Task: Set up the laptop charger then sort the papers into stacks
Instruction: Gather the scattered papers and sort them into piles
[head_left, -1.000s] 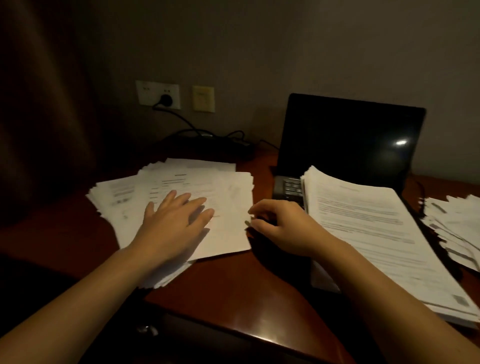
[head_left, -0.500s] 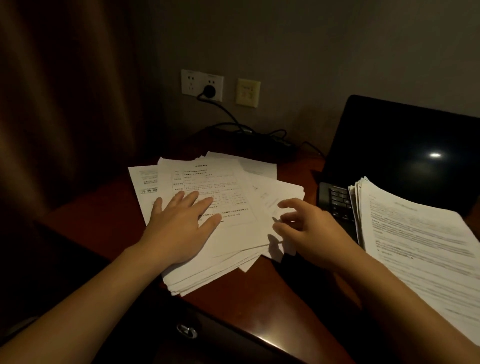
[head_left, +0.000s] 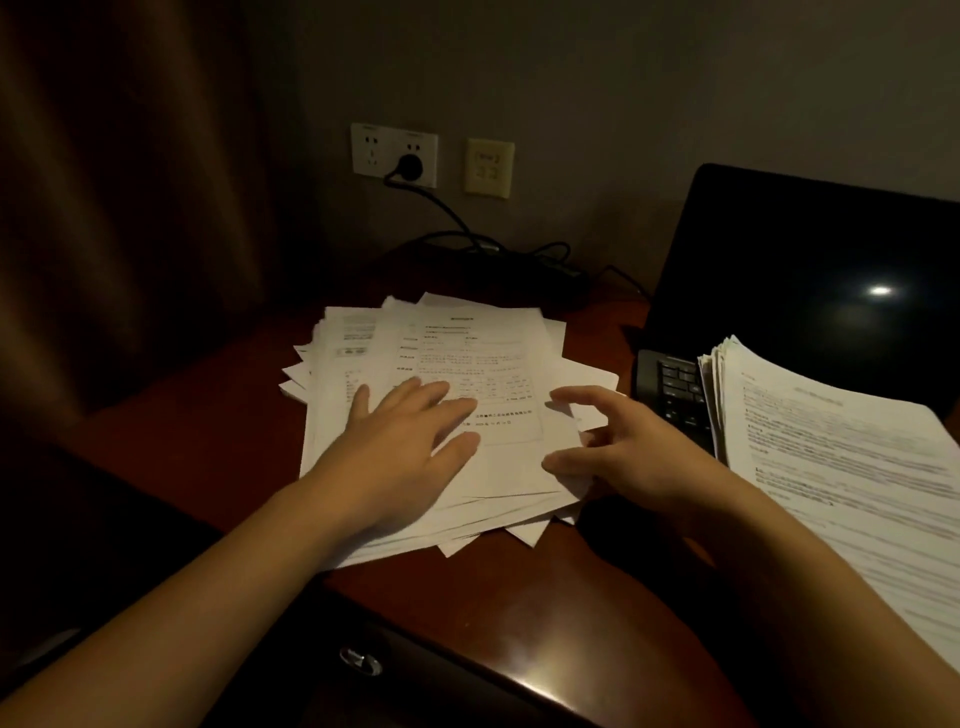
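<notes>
Paper sorting, charger plug (head_left: 410, 163) already in wall socket (head_left: 371, 148).
Left hand (head_left: 402, 449) lies flat, open, on the loose pile (head_left: 467, 358); right hand (head_left: 626, 454), fingers spread and gripping nothing, sits at its right edge. Best pin the pile and slide off one top sheet. Second stack (head_left: 841, 467) rests on the laptop (head_left: 805, 249). Dark wood desk (head_left: 519, 613), dim room, curtain (head_left: 104, 234) at left.

The laptop (head_left: 810, 270) is cut off at the right edge, its keyboard (head_left: 675, 387) mostly hidden under the right stack of papers (head_left: 841, 467). Print on the left pile (head_left: 467, 358) is too blurred to read, and the left hand (head_left: 400, 447) covers part of it.
</notes>
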